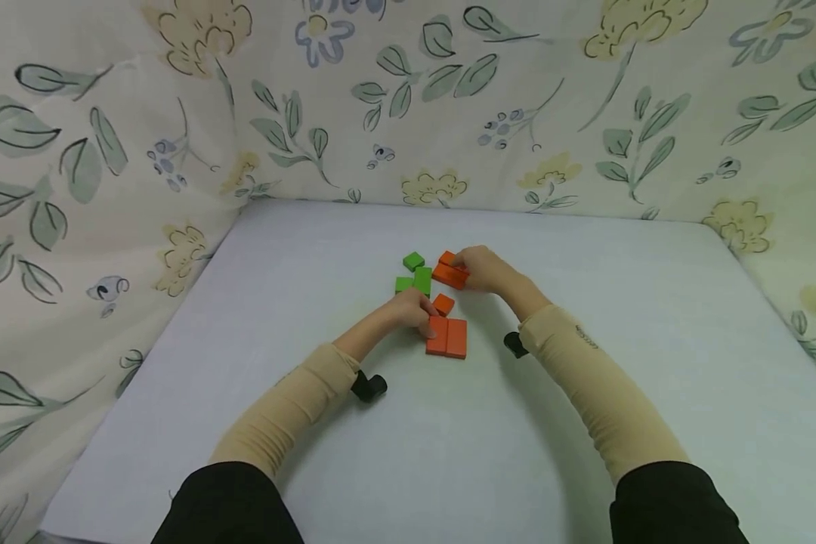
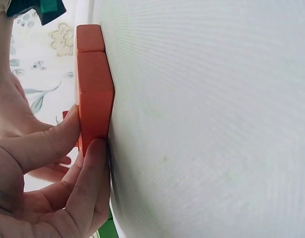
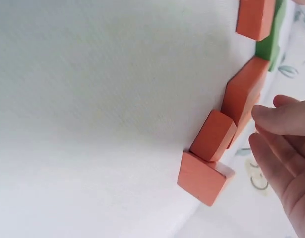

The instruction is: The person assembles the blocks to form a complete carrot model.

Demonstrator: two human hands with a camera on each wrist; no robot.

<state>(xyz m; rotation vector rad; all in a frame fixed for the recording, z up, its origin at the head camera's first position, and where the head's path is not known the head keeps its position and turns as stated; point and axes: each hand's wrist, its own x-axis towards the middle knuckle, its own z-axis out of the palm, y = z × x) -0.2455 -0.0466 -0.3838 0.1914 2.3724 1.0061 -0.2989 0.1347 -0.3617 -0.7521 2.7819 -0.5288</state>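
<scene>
My left hand pinches the left one of two flat orange blocks that lie side by side, thumb on one face and fingers at its edge; this orange block shows up close in the left wrist view. Touching it on the right is the second flat orange block. Just beyond lies a small orange block. Farther back, my right hand is at an orange cluster with a long orange block. In the right wrist view, its thumb and fingers are parted beside the long block, with nothing visibly gripped.
Left of the orange cluster are an upright-lying green block, a smaller green block partly behind the left hand, and a separate green block. The white table meets a floral cloth behind. Black wrist devices hang under the sleeves.
</scene>
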